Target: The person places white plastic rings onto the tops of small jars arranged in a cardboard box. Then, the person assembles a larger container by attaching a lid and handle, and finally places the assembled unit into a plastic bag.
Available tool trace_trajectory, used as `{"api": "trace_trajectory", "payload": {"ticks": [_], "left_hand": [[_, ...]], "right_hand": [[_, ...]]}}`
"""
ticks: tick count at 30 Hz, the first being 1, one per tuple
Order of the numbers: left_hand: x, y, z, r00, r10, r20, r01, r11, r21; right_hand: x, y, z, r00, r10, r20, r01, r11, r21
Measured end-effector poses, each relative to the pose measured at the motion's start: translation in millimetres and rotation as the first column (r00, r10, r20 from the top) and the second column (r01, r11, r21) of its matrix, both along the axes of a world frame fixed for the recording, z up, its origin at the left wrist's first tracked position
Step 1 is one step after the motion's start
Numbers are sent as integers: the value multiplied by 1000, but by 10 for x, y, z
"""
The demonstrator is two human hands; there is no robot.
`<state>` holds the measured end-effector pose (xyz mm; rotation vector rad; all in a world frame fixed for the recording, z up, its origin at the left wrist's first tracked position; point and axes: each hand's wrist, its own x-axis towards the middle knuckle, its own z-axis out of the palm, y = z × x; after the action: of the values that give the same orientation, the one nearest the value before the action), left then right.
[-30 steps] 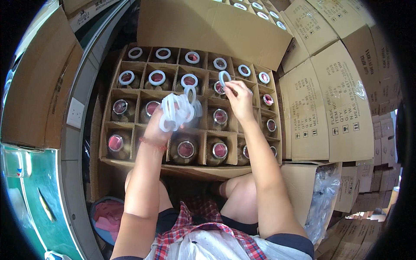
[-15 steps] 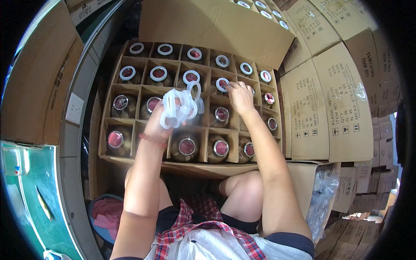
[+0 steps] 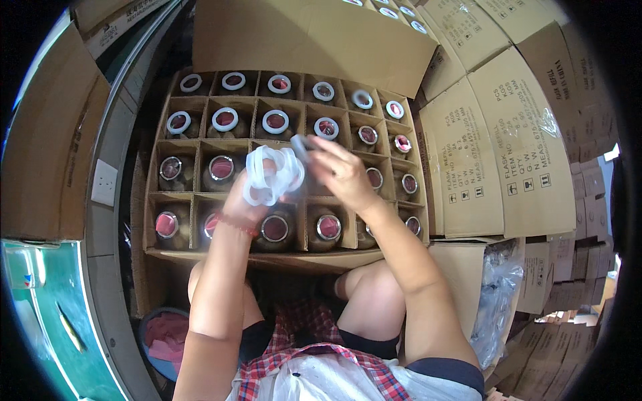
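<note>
A loose bunch of translucent white plastic rings (image 3: 271,177) hangs at the centre, above the near half of an open brown corrugated cardboard carton (image 3: 317,259). The person's left hand (image 3: 245,199) grasps this bunch, its fingers largely hidden behind the overlapping rings; a red beaded bracelet (image 3: 237,226) circles that wrist. The right hand (image 3: 348,175) is just beside the bunch, its fingers partly extended and blurred. At those fingertips is 1 greyish, blurred ring, and whether the fingers pinch it cannot be told.

Beneath both hands, card dividers split the carton into 4 rows of cells holding dark rounded glass flasks (image 3: 273,234) with silver-rimmed round mouths, many showing pink-red inside. White rings sit on 10 mouths: 6 in the farthest row and the 4 leftmost in the next. The hands hide some cells in the nearer rows.

Farther out, printed brown cardboard boxes (image 3: 511,154) are stacked at right. Below them, crumpled clear plastic bags (image 3: 495,294) fill an open box. At left are a green tabletop (image 3: 43,314) carrying a slim pointed tool (image 3: 70,327), and a round blue basin (image 3: 148,351) holding pink cloth (image 3: 167,334).
</note>
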<state>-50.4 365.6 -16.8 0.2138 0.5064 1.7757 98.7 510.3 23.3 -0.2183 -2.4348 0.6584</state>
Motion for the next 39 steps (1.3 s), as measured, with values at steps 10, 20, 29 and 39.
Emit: {"api": "trace_trajectory", "payload": {"ticks": [10, 20, 29, 39], "left_hand": [[-13, 52, -86, 997, 32, -64, -34, 999, -27], [18, 61, 18, 992, 92, -86, -100, 991, -84], [-12, 67, -97, 974, 130, 183, -103, 984, -146], [79, 140, -176, 994, -18, 112, 18, 1000, 0]], "right_hand": [[594, 1386, -591, 773, -510, 378, 362, 843, 397], [820, 1444, -649, 715, -577, 394, 372, 792, 485], [280, 180, 173, 991, -46, 123, 0, 937, 350], [282, -185, 34, 988, 137, 66, 10, 378, -926]]}}
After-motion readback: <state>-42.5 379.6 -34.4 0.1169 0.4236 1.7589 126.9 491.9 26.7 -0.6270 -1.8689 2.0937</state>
